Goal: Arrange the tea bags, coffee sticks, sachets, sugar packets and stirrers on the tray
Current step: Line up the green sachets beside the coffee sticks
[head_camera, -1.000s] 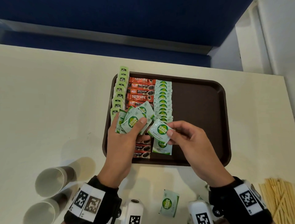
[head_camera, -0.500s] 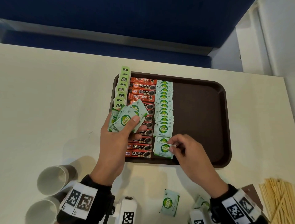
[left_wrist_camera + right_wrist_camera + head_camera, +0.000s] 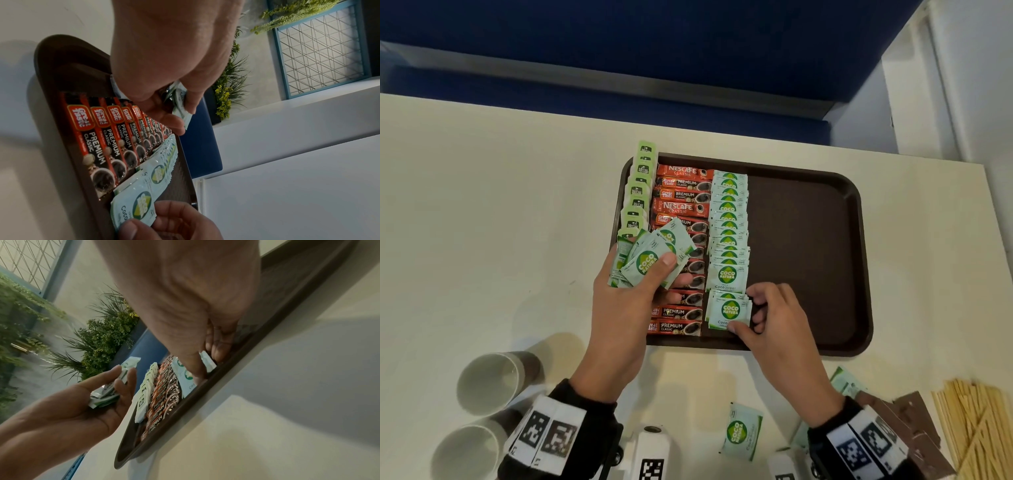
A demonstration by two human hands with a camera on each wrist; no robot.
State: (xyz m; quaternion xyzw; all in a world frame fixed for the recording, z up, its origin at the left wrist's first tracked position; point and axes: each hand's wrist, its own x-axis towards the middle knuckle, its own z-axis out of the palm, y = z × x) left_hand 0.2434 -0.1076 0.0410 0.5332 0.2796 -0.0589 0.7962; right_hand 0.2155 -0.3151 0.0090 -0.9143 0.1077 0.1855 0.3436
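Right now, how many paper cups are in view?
2. Both lie on their sides on the table, left of the left hand: one paper cup nearer the tray, the other paper cup at the bottom edge, partly hidden.

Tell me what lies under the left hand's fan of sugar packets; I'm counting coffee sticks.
Under the fan of sugar packets held by the left hand, coffee sticks continue down the tray; those directly beneath cannot be counted.
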